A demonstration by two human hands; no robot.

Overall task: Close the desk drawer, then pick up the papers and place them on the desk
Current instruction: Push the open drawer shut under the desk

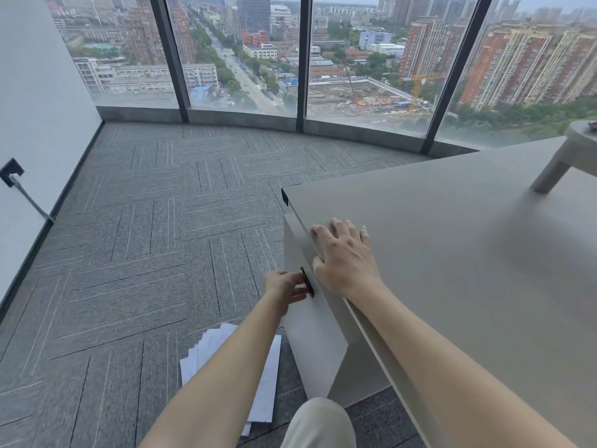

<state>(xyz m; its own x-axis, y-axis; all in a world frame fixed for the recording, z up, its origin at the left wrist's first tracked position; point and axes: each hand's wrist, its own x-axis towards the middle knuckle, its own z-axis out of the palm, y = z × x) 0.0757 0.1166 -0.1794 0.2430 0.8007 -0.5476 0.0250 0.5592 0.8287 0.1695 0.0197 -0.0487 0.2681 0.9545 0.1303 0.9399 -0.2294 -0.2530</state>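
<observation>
A beige desk (452, 240) fills the right half of the view. Its drawer front (300, 253) runs down the desk's left side and looks flush with the body. A small black handle (307, 282) sits on that front. My left hand (286, 287) has its fingers closed around the handle. My right hand (344, 253) lies flat on the desk top at the left edge, fingers spread, holding nothing. White papers (210, 347) lie fanned on the carpet below, partly hidden by my left forearm.
Grey carpet tiles (145, 237) cover the floor to the left. A white wall with a black socket and cable (13, 173) stands far left. Floor-to-ceiling windows (242, 53) close the back. A beige stand's leg (552, 169) rests on the desk's far right. My knee (319, 421) shows below.
</observation>
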